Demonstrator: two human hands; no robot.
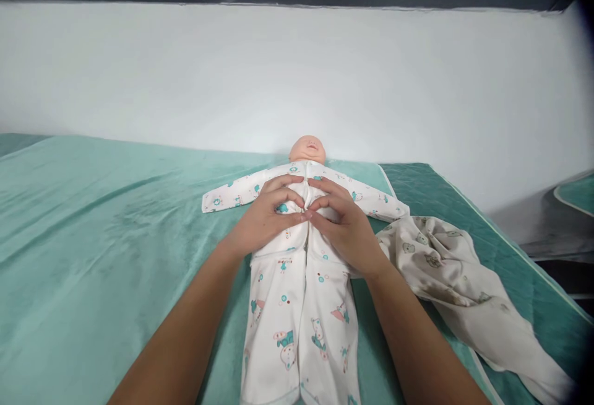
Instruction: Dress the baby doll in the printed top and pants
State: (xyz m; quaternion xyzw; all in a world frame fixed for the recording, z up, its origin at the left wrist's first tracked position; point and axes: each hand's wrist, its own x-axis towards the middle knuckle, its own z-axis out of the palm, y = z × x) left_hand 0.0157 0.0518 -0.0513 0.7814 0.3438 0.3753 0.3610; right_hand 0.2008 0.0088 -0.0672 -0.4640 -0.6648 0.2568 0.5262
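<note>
Head view: so there's a baby doll [308,148] lying face-up on a teal sheet [116,238], head at the far end near the white wall [278,70], dressed in a white printed outfit [278,324]. Left hand [271,213] and right hand [343,222] both have a narrow pinch grip on its front edges at the chest. A crumpled patterned cloth [445,269] sits off to the right, right by the sleeve, and the forearms partly block the sheet.

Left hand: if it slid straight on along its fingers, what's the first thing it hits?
Probably the right hand: its fingertips face those of the left hand across the front opening of the printed top. The thumbs look about touching, but depth there is unclear.
</note>
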